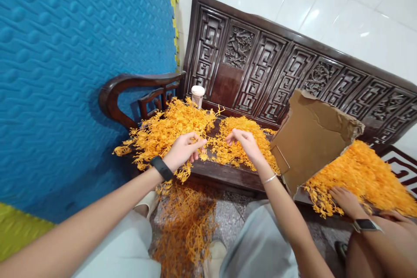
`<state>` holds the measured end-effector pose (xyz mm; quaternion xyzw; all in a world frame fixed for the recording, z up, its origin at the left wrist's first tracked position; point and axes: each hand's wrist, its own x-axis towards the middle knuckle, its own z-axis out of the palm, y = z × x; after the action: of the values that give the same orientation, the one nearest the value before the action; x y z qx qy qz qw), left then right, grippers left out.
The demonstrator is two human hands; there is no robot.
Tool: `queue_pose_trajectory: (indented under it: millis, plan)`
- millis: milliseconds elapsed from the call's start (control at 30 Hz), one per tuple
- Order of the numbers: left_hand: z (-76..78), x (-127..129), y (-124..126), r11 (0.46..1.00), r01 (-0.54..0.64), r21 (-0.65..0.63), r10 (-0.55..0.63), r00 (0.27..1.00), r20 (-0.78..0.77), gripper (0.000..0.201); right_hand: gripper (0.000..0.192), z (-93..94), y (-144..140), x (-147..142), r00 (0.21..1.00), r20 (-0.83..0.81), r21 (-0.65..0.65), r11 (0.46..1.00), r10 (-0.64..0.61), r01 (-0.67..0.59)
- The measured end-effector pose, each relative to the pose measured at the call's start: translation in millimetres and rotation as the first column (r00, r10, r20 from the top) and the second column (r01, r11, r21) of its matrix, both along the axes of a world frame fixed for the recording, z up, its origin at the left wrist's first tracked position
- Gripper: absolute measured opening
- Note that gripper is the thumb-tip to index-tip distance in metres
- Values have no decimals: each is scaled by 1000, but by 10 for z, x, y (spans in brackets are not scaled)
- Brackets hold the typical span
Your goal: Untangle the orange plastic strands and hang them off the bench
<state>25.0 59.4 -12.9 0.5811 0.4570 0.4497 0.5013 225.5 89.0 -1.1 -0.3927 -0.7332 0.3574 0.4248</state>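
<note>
My left hand (184, 151), with a black band on its wrist, is over the right edge of a heaped pile of orange plastic flower sprigs (176, 124). Its thumb and fingers are drawn together, and an orange bit shows just beneath the fingertips; whether they grip it is unclear. My right hand (246, 142), wearing a thin bangle, hovers above a second, flatter pile of loose orange pieces (239, 126). Its fingers curl inward toward the left hand, and what they hold, if anything, is hidden. A small gap of dark wood separates the two hands.
Both piles lie on a carved dark wooden bench (224, 173). A white-lidded jar (197, 95) stands by its backrest. A cardboard piece (316, 134) stands upright to the right; beyond it a co-worker's hand (347, 200) touches another orange heap (374, 178). Orange strands (185, 230) hang below the bench.
</note>
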Motion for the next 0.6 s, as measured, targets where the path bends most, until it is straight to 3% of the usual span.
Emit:
queue_pose_trajectory:
  millis: [100,200,333,600]
  plan:
    - [0,23,-5,1000,3,8,-3,1000,16,22,34,-27,-222,-221,971,169,-42,985,170,-165]
    - [-4,40,-9,999,43,20,-44,999,12,22,30,-96,-316,-312,937,309,27,983,165,-182]
    - [-27,54,-13,996,88,25,-88,996,5,25,22,-202,-316,-301,936,305,52,979,174,-198]
    - [4,107,-28,998,17,67,-15,1000,-22,23,10,-327,-195,-251,980,193,198,980,-43,4]
